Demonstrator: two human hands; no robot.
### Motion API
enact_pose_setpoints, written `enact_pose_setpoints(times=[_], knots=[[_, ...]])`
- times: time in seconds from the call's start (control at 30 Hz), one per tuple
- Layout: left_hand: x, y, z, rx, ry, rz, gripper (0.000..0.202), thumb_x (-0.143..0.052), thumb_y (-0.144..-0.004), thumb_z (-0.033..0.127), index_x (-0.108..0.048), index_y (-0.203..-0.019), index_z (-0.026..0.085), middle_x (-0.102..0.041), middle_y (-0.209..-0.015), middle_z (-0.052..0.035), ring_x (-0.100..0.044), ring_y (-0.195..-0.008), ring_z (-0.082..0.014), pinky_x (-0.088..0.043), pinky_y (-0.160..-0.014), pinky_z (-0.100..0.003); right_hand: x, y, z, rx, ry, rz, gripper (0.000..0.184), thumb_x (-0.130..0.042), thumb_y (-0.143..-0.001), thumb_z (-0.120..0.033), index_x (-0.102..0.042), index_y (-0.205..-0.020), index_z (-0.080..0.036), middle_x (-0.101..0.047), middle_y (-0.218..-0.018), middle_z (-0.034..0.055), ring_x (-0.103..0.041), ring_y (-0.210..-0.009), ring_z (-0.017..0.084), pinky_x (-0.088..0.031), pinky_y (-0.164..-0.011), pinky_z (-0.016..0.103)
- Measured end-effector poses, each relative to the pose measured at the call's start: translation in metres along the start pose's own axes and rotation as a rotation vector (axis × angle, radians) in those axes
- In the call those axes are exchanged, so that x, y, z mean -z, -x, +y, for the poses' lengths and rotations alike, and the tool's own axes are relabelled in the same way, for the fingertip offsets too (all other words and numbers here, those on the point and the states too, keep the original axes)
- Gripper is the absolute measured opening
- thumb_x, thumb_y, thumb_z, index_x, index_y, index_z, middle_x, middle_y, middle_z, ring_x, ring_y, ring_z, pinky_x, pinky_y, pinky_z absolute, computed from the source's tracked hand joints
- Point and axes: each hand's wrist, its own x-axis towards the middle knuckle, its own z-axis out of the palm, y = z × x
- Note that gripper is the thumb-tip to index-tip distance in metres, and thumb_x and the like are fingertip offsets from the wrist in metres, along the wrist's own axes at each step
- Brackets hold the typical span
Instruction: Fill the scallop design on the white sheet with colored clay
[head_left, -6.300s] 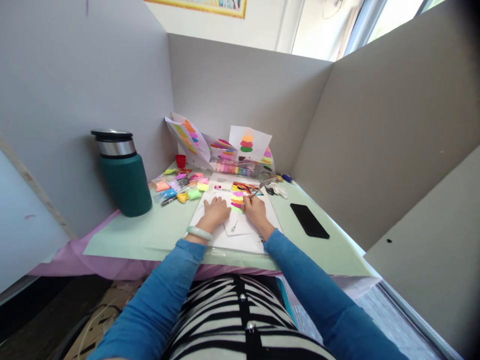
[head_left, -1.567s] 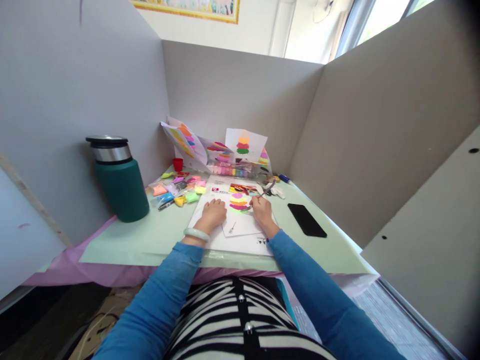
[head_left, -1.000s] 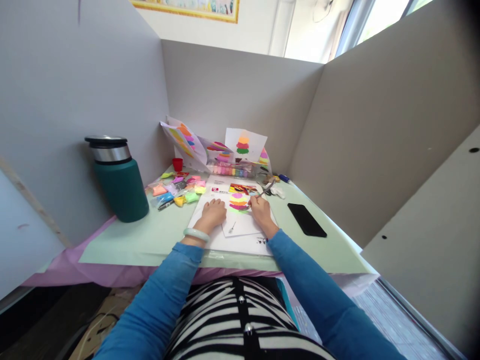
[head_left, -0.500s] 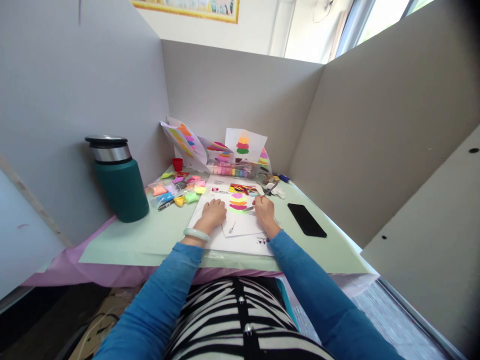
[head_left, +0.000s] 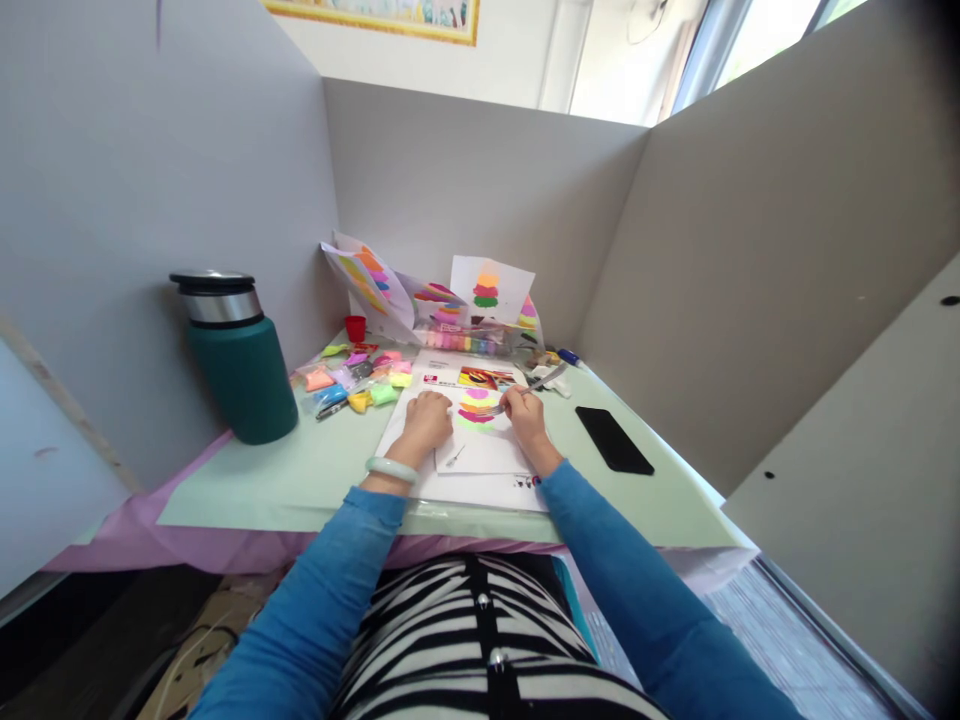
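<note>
Middle of fork (head_left: 553, 376) hidden in right hand (head_left: 528, 422); wall picture (head_left: 382, 15) cut off by top edge

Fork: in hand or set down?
In hand: the right hand grips the fork, far end sticking out, tines over the coloured layers on the paper. Cannot tell if the tines touch.

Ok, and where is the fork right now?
In the head view, the fork is just right of centre, held in the right hand, its tines at the coloured layers on the small white sheet.
</note>
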Motion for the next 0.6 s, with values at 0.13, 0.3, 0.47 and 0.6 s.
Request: enact_pose_setpoints(times=[0.13,0.3,0.47,0.6], knots=[[0.005,0.003,0.007,-0.241,0.242,0.119,0.037,-0.06,-0.083,0.026,-0.063,-0.12,0.021,-0.064,-0.122,-0.0062,-0.054,-0.113,-0.0219,-0.04,-0.1,-0.034,-0.007,0.009,-0.009,0.097,-0.062,-0.187,0.031,-0.04,-0.085,-0.041,-0.058,-0.072,-0.018,-0.053,-0.059,-0.0027,-0.054,-0.061,0.013,-0.043,-0.064,0.022],[0.006,0.006,0.014,-0.27,0.409,0.035,0.029,-0.059,-0.083,0.021,-0.068,-0.111,0.02,-0.071,-0.098,-0.0032,-0.062,-0.088,-0.0164,-0.046,-0.083,-0.025,-0.016,0.018,-0.019,0.141,-0.128,-0.273,0.028,-0.05,-0.082,-0.044,-0.054,-0.09,-0.018,-0.062,-0.072,0.0,-0.058,-0.065,0.014,-0.047,-0.064,0.024],[0.004,0.004,0.011,-0.259,0.424,0.044,0.017,-0.056,-0.082,0.018,-0.072,-0.089,0.017,-0.071,-0.086,-0.004,-0.062,-0.078,-0.0158,-0.045,-0.074,-0.024,-0.014,0.015,-0.02,0.12,-0.044,-0.274,0.031,-0.045,-0.088,-0.045,-0.056,-0.1,-0.018,-0.065,-0.074,0.0006,-0.061,-0.068,0.015,-0.048,-0.068,0.025],[0.003,-0.002,0.004,-0.063,0.438,0.13,0.015,-0.055,-0.078,0.016,-0.068,-0.085,0.017,-0.068,-0.076,-0.002,-0.061,-0.07,-0.0144,-0.045,-0.068,-0.023,-0.003,0.007,-0.017,-0.015,0.357,-0.029,0.034,-0.029,-0.095,-0.03,-0.058,-0.107,-0.018,-0.069,-0.088,0.0046,-0.063,-0.082,0.017,-0.045,-0.078,0.027]])
